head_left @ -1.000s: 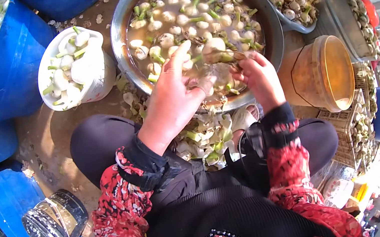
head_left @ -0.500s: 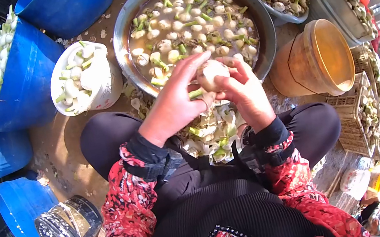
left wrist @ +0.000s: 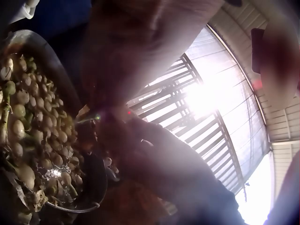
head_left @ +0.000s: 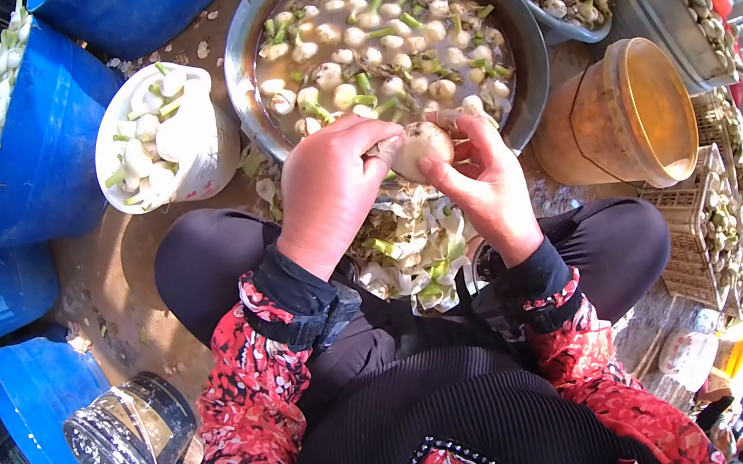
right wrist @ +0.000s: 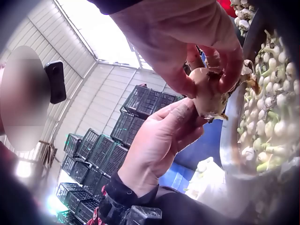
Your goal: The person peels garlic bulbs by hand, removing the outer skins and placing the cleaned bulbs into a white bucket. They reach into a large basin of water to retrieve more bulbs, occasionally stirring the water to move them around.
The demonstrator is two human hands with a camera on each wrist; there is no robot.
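A pale round bulb with brown marks (head_left: 423,151) is held between both hands above the near rim of the wide metal basin (head_left: 538,93). The right hand (head_left: 488,187) grips it, its thumb on the near side and fingers curled round the far side. From the left, the left hand (head_left: 324,186) pinches the bulb's edge with thumb and fingertips. In the right wrist view the bulb (right wrist: 206,93) shows dry skin hanging at its lower end, the left hand's (right wrist: 154,145) fingertips against it. In the left wrist view the hands are dark and the bulb cannot be made out.
Many bulbs float in the basin's brown water. A white bucket (head_left: 219,154) of bulbs stands left, near blue tubs (head_left: 65,127). An orange bucket (head_left: 593,133) stands right, a bowl of bulbs (head_left: 590,32) behind it. Peelings (head_left: 417,264) lie between the person's legs.
From being apart above the basin, the hands have come together round a bulb. Since then the left hand has turned, its fingers closing on the bulb's left side.
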